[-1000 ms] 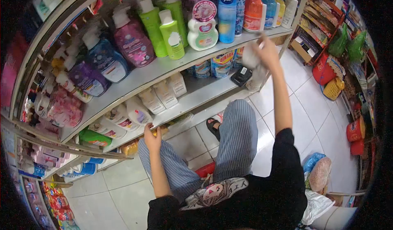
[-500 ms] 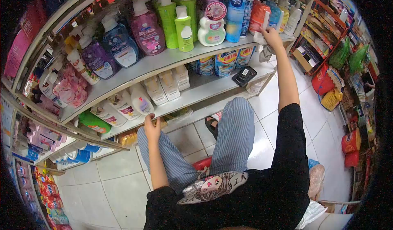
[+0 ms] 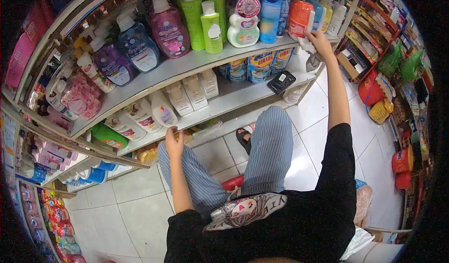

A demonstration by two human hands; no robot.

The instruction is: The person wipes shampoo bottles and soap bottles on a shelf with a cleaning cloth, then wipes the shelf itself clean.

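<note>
The right hand (image 3: 320, 41) is stretched up to the right end of the top shelf (image 3: 187, 71); its grip is closed around a grey cloth (image 3: 312, 61), which is bunched in the fingers; the loose part of the cloth hangs down below the hand, in front of the shelf edge. The hand and cloth are just beside an orange bottle (image 3: 299, 17) that stands upright on this shelf; whether the cloth touches the bottle I cannot tell. To the left of it stand a blue can (image 3: 270, 10) and green bottles (image 3: 192, 17), all upright.

The left hand (image 3: 174, 141) is lower and well apart from the right one; its grip is bent over the front edge of the middle shelf (image 3: 220, 111), with the fingers hooked on the edge and nothing else in it. On this shelf stand white bottles (image 3: 187, 94) near the hand; a black device (image 3: 282, 81) lies flat at the right end, below the cloth.
</note>
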